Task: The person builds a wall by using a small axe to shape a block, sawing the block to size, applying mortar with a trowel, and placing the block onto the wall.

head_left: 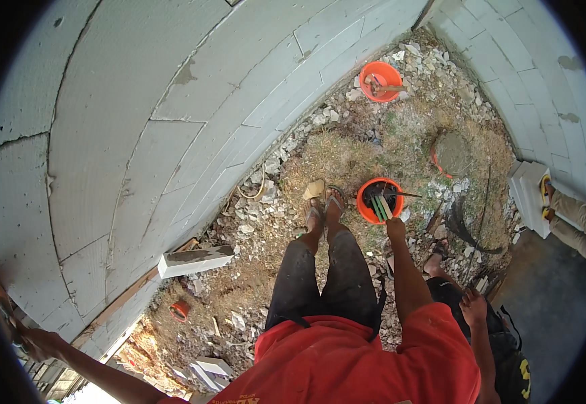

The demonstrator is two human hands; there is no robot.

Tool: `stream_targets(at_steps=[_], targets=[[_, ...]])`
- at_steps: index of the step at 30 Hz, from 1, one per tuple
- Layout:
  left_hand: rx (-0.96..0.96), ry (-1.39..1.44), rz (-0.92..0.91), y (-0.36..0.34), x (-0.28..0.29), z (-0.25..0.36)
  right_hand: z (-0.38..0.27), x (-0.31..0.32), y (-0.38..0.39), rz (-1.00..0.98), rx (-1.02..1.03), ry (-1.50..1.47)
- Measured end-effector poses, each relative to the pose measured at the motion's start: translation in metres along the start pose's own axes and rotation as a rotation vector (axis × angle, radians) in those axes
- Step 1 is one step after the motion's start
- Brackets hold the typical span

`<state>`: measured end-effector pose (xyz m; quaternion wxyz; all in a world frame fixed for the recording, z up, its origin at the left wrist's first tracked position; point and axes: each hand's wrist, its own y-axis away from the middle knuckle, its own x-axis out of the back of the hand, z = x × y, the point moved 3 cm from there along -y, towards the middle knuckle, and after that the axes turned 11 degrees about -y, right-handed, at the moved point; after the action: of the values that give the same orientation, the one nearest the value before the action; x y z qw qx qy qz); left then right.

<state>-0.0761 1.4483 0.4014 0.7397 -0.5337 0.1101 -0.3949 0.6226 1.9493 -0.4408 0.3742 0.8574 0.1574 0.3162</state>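
Pale strip [387, 210] at the orange bucket's [360, 203] near edge, right hand [395, 230] seemingly clasped on its end, probably mid-pickup or set-down, calling for steady clearance of the rim, while the left hand's [37, 343] hold, by the wall [172, 151], I can't tell!

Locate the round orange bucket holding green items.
In the head view, right of centre, the bucket stands beside the sandalled feet, at the right hand.

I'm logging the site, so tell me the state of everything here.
Middle bucket: upright, dark inside, tools in it
Far bucket: upright, tools inside
Grey mix: filling its container
Pale block: grey-smeared on top
Right hand: apparently gripping a tool
Left hand: by the wall, grip unclear
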Motion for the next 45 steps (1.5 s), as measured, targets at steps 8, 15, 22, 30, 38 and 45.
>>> stream_targets(at_steps=[8, 15, 22, 30, 38, 45], targets=[[-0.281, -0.445, -0.095, 0.097, -0.046, 0.135, -0.278, -0.020, 0.053, -0.030, 0.484, 0.073], [-0.311, -0.205, -0.114, 0.094, -0.069, 0.169, -0.671, 0.009, 0.514, -0.546, 1.949, -0.129], [-0.250, -0.089, -0.039, 0.113, -0.099, 0.172, -0.732, -0.123, 0.694, -0.423, 2.568, 0.540], [-0.045, -0.081, 0.141, 0.141, -0.030, 0.099, -0.748, -0.142, 0.709, -0.658, 2.380, 0.971], [0.236, 0.093, 0.367, 0.132, -0.007, 0.021, -0.676, -0.215, 0.777, -0.781, 2.533, 0.416], [0.338, 0.260, 0.488, 0.174, 0.007, 0.032, -0.658, -0.216, 0.790, -0.920, 2.476, 0.616]])
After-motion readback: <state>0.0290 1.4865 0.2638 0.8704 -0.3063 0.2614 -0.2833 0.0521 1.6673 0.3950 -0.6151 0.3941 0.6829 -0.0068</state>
